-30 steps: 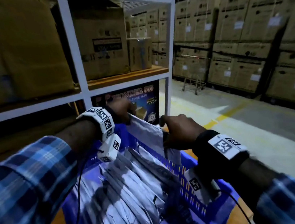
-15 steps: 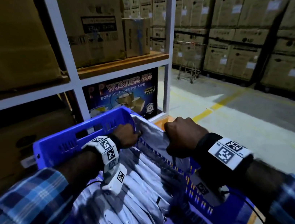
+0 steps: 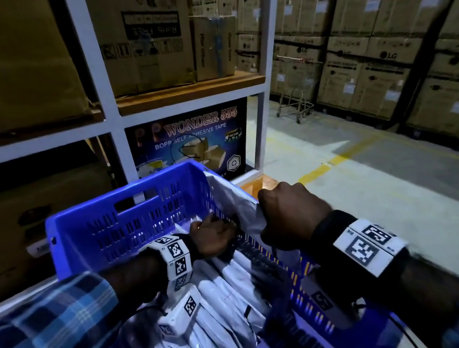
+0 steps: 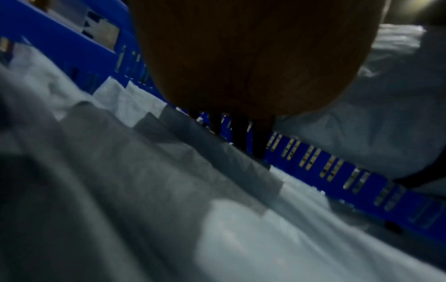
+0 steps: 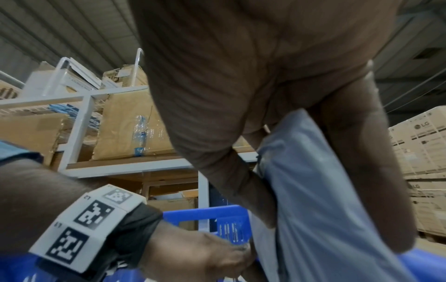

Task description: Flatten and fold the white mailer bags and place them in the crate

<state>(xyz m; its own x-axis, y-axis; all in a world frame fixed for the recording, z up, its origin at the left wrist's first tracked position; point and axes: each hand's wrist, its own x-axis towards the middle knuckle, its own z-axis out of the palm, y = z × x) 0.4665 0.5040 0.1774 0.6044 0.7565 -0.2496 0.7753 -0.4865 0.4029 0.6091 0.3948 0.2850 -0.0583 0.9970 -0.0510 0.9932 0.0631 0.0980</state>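
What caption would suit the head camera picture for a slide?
Two hands, left hand and right hand, lower a white mailer bag into a blue crate of folded bags.

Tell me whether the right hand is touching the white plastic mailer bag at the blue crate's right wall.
Touching. The right wrist view shows the right hand with fingers curled round the white plastic mailer bag.

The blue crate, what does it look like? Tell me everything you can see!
The blue plastic crate has slotted walls and a handle hole in its far wall. It sits in front of a white metal shelf. Folded white plastic mailer bags lie stacked inside. One more white mailer bag hangs over its right wall, gripped by the right hand. The left hand reaches inside.
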